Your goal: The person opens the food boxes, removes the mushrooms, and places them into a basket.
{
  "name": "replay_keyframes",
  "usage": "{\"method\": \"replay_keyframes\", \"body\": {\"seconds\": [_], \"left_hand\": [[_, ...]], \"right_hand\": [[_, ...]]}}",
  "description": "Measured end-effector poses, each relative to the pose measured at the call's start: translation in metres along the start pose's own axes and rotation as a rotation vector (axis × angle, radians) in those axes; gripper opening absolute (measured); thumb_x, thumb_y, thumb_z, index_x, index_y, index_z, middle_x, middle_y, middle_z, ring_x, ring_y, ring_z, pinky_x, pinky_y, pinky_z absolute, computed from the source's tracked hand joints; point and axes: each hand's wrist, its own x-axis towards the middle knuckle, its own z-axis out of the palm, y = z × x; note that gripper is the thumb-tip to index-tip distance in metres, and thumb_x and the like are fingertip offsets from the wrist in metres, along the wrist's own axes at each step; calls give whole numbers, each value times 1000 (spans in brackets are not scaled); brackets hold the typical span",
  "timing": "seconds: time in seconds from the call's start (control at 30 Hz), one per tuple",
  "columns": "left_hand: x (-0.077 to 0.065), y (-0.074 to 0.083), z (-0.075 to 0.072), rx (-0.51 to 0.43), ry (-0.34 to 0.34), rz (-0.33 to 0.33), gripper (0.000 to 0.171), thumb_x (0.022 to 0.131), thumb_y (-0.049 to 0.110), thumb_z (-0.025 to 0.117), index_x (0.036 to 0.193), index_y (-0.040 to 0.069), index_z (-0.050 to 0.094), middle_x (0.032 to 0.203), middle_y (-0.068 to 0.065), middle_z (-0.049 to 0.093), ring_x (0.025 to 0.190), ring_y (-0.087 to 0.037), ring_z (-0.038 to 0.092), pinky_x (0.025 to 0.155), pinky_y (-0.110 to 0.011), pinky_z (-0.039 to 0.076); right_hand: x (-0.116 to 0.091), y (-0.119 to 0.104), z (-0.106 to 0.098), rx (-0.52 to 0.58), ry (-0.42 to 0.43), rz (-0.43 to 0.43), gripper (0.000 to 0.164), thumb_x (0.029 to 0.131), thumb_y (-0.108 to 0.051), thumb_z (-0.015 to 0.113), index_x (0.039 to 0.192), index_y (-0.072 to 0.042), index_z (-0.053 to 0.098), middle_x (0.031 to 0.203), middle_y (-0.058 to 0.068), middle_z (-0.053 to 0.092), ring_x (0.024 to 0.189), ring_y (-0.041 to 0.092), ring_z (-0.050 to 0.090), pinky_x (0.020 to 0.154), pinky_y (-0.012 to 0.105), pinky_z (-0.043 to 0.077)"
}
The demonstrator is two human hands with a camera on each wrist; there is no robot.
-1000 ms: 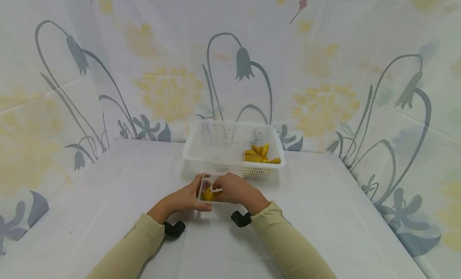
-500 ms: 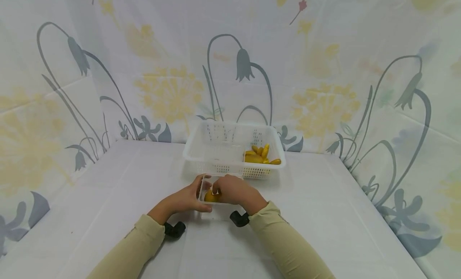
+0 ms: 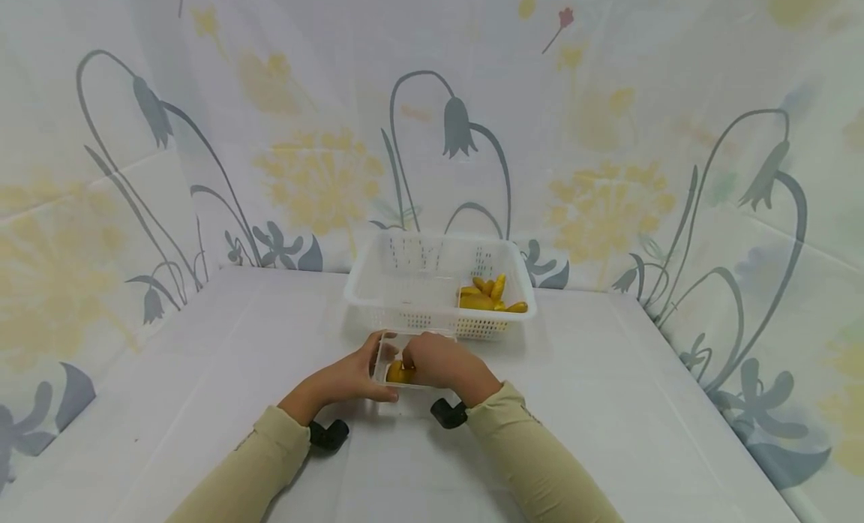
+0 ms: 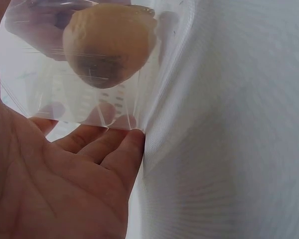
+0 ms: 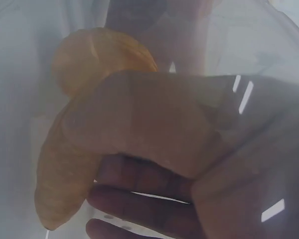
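Observation:
My left hand [image 3: 347, 377] grips the left end of a small clear plastic box [image 3: 405, 386], thumb at the front and fingers behind. My right hand [image 3: 445, 362] reaches down into this box. Seen through the clear wall in the right wrist view, its thumb and fingers pinch a tapered yellow piece [image 5: 62, 194], fruit-like or root-like. Behind the thumb lies a rounder yellow piece [image 5: 97, 55]; whether the two are joined cannot be told. Through the plastic, the left wrist view shows a rounded yellow piece [image 4: 109, 45] with a dark patch. The right hand hides the box's right end.
Behind the box stands a white perforated basket [image 3: 378, 307]. Several yellow elongated pieces [image 3: 482, 298] lie in its right part, beside a clear divider. A white cloth [image 3: 594, 403] covers the table, and a flower-printed curtain [image 3: 324, 95] hangs around it.
My right hand has sunk slightly deeper into the box, its fingers drawn in around the yellow piece, which has turned. The left hand keeps its hold. The head view has tilted slightly.

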Motion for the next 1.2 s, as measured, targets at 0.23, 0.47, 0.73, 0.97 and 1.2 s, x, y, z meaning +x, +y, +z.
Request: {"method": "replay_keyframes", "body": {"seconds": [0.23,0.47,0.73,0.97,1.2], "left_hand": [[-1,1,0,0,3,-14,100,76,34,82,149,20,16,148,-9,38,145,-36,27,114,-58,27],[0,2,1,3,4,-49,100,75,37,82,149,22,16,154,-9,31,147,-37,22,115,-58,23],[0,1,1,20,12,-68,103,74,40,83,149,25,15,160,-11,19,145,-36,26,114,-58,27],[1,2,0,37,26,-54,101,74,39,83,148,23,17,160,-13,19,146,-39,23,115,-56,26],[0,1,2,47,38,-25,98,74,38,83,146,19,20,153,-11,31,141,-35,33,114,-56,29]], "right_hand": [[-1,3,-1,60,20,-15,10,85,-22,74,91,-14,74,75,-9,64,67,9,55,69,22,50],[-1,10,-3,146,36,-40,17,82,-18,72,100,-16,72,85,-10,65,75,8,56,72,23,48],[-9,14,-11,240,46,-93,27,81,-16,70,109,-16,71,98,-9,67,84,8,57,78,22,49],[-16,14,-19,295,72,-111,29,81,-14,70,110,-16,70,103,-9,67,87,9,58,80,22,50],[-20,17,-21,321,81,-116,31,82,-16,70,113,-18,69,103,-12,66,90,6,59,83,22,51]]}}
